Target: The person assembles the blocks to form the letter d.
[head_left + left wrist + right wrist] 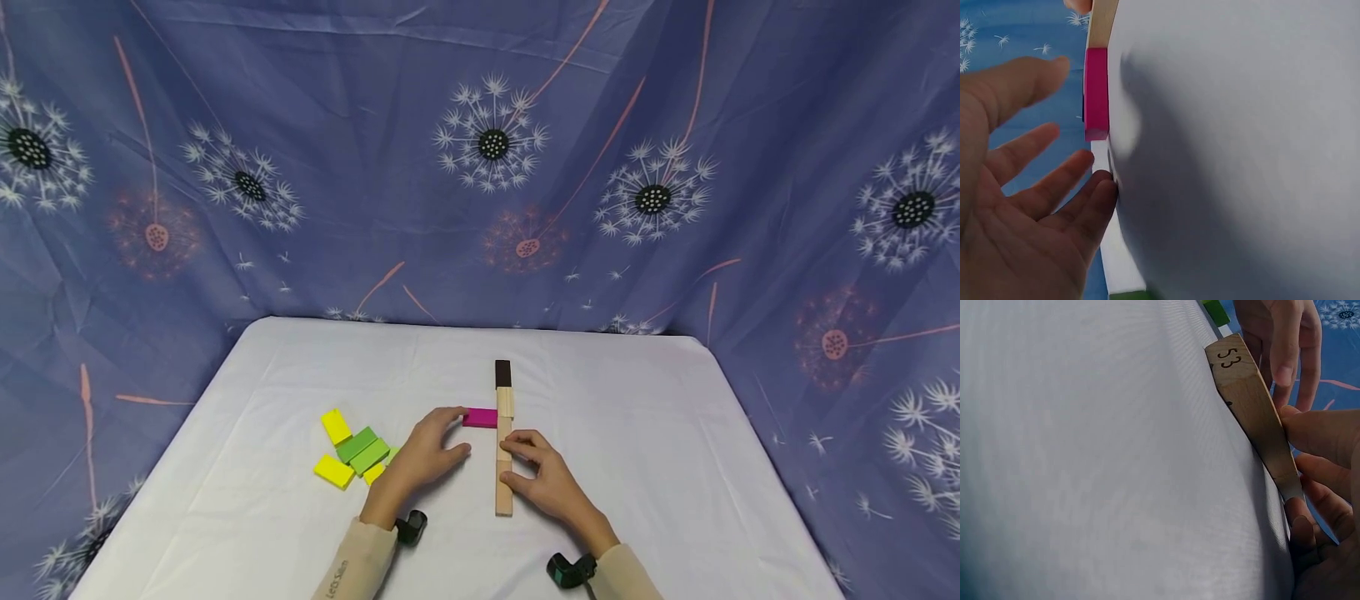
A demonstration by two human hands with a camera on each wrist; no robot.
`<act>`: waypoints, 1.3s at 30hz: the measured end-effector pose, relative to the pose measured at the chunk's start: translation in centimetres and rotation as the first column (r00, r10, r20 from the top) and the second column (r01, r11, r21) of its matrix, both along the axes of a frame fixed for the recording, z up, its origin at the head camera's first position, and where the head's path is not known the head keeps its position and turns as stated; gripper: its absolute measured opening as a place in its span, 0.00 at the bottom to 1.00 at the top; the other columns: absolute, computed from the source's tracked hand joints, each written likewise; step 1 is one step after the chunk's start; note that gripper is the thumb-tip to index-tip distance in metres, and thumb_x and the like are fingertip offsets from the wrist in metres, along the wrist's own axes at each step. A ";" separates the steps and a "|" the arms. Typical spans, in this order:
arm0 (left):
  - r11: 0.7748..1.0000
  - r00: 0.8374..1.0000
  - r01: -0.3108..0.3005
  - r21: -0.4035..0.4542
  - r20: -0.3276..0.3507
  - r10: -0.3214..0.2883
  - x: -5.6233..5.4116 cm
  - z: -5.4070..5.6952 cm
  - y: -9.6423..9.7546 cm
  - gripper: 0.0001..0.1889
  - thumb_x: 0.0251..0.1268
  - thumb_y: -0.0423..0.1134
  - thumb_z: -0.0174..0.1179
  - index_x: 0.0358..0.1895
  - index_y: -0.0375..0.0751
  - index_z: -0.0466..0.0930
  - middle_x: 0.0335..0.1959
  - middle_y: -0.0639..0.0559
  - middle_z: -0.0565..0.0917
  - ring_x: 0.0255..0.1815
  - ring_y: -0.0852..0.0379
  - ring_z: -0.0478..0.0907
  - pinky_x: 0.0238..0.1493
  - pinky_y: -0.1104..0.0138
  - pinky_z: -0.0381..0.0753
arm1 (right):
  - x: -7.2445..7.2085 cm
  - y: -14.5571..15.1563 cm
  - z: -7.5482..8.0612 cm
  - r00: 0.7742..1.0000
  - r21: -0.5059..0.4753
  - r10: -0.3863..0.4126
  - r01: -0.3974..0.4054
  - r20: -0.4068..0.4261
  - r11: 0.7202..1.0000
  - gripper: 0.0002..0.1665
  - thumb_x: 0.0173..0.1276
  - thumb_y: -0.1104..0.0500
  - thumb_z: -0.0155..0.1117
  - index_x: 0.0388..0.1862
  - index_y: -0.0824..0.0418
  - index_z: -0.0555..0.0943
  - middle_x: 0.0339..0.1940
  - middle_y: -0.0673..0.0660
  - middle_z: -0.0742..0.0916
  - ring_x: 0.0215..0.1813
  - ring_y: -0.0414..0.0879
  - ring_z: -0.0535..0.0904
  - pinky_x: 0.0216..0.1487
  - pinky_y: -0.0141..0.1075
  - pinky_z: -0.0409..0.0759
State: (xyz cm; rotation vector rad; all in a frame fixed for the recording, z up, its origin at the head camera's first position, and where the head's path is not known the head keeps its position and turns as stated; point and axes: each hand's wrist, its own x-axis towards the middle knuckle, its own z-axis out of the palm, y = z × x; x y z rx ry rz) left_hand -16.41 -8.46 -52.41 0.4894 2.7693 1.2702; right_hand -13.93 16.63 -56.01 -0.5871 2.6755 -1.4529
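Several plain wooden blocks (504,498) lie end to end in a straight row, with a black block (503,374) at the far end. The nearest one shows the number 53 on its end face in the right wrist view. A magenta block (479,417) juts out to the left at a right angle from the row. Beside its outer end is my left hand (426,450), fingers spread and loosely bent, holding nothing. My right hand (553,485) touches the row's right side with thumb and fingertips, without curling around it.
Left of my left hand, yellow blocks (333,472) and green blocks (356,445) lie in a loose cluster, partly hidden by that hand. A white cloth (637,417) covers the table. Behind it hangs a blue curtain (360,167) with a dandelion print.
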 end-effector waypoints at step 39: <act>0.947 0.972 -0.233 -0.223 -0.069 0.223 3.8 1.4 -16.8 0.31 0.65 0.47 0.70 0.68 0.37 0.76 0.67 0.32 0.77 0.68 0.27 0.68 0.64 0.29 0.66 | -0.1 -0.1 -0.1 1.000 0.017 -0.015 0.015 0.015 1.000 0.27 0.65 0.51 0.77 0.62 0.56 0.85 0.63 0.47 0.80 0.68 0.49 0.76 0.71 0.47 0.75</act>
